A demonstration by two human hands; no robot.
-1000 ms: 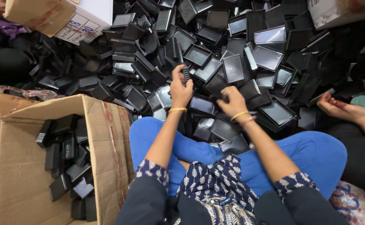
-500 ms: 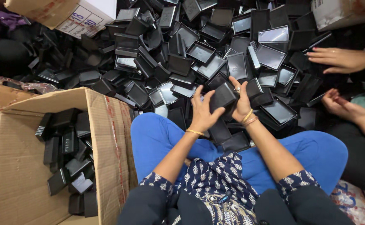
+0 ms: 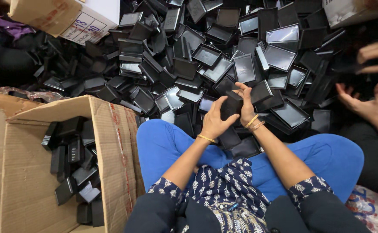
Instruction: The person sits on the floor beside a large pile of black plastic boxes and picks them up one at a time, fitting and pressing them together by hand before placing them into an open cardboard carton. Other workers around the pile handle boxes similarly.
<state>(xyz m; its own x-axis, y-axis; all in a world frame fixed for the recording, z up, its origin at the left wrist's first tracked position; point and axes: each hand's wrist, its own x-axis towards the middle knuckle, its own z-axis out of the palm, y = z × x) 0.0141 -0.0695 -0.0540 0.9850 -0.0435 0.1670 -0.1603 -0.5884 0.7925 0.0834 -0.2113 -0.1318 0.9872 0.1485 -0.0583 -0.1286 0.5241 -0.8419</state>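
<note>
Both hands, left hand [image 3: 215, 121] & right hand [image 3: 246, 105], grip small matte-black square box [image 3: 231, 105].

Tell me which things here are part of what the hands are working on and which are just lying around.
In hand:
left hand and right hand, both gripping one small black box
heap of black boxes and lids in front
open cardboard carton with black boxes inside, at the left

Lying about:
white-sided carton, top left
purple cloth
another person's hands, at the right
</note>
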